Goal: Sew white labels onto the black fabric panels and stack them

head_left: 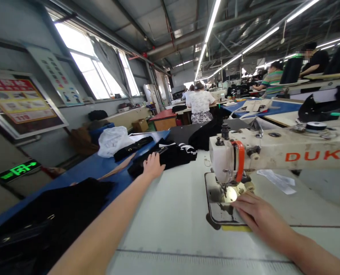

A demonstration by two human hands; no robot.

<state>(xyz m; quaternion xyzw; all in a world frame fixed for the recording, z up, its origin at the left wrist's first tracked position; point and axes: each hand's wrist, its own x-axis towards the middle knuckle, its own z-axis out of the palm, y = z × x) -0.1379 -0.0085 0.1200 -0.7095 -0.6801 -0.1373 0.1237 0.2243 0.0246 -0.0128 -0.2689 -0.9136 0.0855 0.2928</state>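
Observation:
My left hand (153,166) reaches forward and rests on a pile of black fabric (172,156) with white strips at its right end. Its fingers are stretched out, and I see no grip on the cloth. My right hand (255,214) is at the white sewing machine (223,156), just right of the needle. Thumb and fingers are pressed together over the metal needle plate (224,215). What they hold, if anything, is too small to make out. A small lamp lights the spot under the presser foot.
A larger heap of black garments (44,221) lies on the blue table (84,172) at left, with a clear plastic bag (112,140) farther back. A white strip (277,181) lies behind the machine head. A printed ruler (204,258) runs along the front. Several people work beyond.

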